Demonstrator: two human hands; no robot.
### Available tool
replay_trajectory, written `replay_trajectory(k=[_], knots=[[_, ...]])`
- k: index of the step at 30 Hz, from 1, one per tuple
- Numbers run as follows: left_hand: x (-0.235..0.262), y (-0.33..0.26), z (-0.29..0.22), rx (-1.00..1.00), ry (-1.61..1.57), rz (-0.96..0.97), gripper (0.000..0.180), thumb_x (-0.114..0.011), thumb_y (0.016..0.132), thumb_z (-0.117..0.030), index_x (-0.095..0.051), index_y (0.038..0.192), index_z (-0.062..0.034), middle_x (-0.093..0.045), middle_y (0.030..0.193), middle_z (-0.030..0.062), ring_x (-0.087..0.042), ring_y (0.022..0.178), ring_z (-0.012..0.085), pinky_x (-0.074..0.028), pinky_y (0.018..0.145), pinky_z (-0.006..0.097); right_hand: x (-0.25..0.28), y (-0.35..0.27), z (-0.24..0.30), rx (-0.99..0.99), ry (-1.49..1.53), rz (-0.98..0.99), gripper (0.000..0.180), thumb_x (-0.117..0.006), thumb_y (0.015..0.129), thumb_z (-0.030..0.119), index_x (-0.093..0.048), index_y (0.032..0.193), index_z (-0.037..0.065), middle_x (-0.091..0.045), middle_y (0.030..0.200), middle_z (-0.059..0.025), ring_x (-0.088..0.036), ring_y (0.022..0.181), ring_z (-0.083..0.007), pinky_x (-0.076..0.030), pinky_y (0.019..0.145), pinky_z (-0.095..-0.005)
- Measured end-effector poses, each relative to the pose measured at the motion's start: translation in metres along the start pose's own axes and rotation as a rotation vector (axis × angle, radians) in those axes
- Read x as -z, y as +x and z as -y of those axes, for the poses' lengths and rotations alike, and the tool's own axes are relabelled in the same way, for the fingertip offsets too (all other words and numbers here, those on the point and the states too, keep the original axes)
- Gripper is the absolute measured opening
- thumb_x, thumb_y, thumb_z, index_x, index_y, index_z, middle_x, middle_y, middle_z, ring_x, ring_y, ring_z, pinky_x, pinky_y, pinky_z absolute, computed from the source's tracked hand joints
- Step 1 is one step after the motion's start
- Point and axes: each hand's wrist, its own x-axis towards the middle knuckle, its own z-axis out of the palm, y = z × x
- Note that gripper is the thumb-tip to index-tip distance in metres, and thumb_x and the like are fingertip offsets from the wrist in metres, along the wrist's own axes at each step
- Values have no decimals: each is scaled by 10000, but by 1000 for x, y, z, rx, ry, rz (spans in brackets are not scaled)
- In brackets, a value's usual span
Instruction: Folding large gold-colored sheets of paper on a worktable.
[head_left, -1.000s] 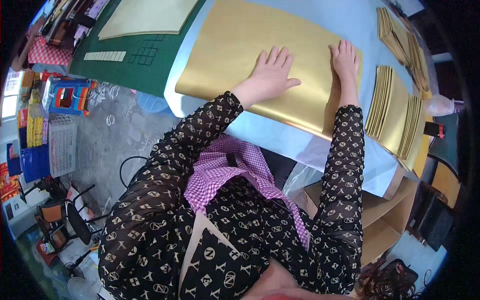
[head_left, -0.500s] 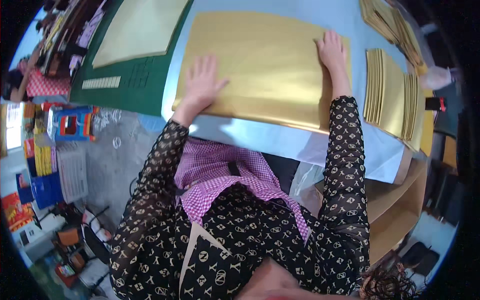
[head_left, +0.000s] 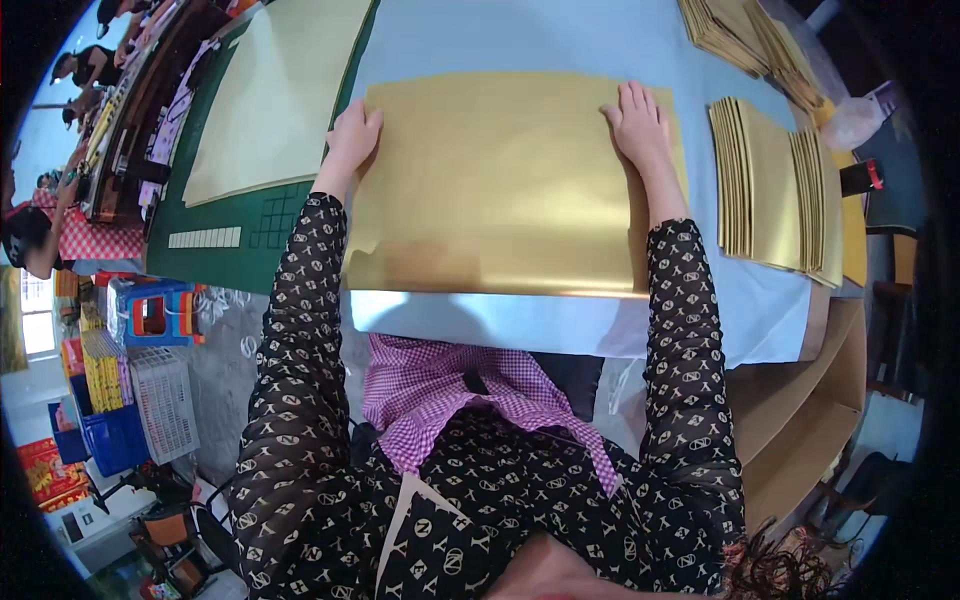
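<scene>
A large gold sheet (head_left: pixel 500 180), shiny and looking like paper or card, lies flat on the pale blue table cover (head_left: pixel 450 40). My left hand (head_left: pixel 350 140) is at the sheet's upper left edge, its fingers curled in and the thumb over the border; the fingertips are partly hidden. Over by the upper right edge, my right hand (head_left: pixel 640 125) rests on the gold surface with its fingers stretched out. Whether the sheet is one layer or several cannot be made out.
To the left, a green cutting mat (head_left: pixel 210 240) bears cream sheets (head_left: pixel 280 100) and a strip of small pale rectangles (head_left: pixel 205 238). Folded gold pieces (head_left: pixel 760 190) stand in stacks on the right. Below them is an open cardboard box (head_left: pixel 800 430). Other people sit at the far left.
The gold sheet now lies nearer to me and straighter with the table edge. My left hand has gone from flat on the sheet up to its left edge. My right hand stays near the right edge.
</scene>
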Motion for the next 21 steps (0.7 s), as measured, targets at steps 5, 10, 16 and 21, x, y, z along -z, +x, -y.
replay_trajectory(k=[5,10,16,21], knots=[[-12,3,-4,80,128,27,324,-515,872,-312,-504,1093,-74,-618,1070,165,-558,1047,369,-407,860,529,-1,-1,-5,-3,39,4,590,-385,929,471,-332,1397,115,-303,1479,-86,-248,1374,-262,-210,1094,-453],[-14,-1,-4,24,127,-10,299,-538,857,-281,-493,1078,-86,-615,1047,152,-564,1029,359,-406,837,547,1,1,-8,-16,41,76,614,-382,926,483,-314,1412,114,-262,1499,-86,-213,1387,-257,-173,1110,-465],[-11,-2,-6,28,163,10,316,-550,849,-275,-495,1089,-77,-609,1060,143,-553,1051,349,-401,839,553,11,-1,-1,-15,58,111,598,-429,912,449,-342,1380,86,-277,1483,-88,-227,1376,-248,-177,1091,-484],[-12,-3,-4,25,151,-18,405,-557,838,-283,-483,1196,-107,-603,1110,129,-536,1091,337,-402,854,549,24,-2,6,5,87,137,562,-437,907,438,-361,1355,109,-281,1464,-93,-236,1364,-254,-199,1064,-505]])
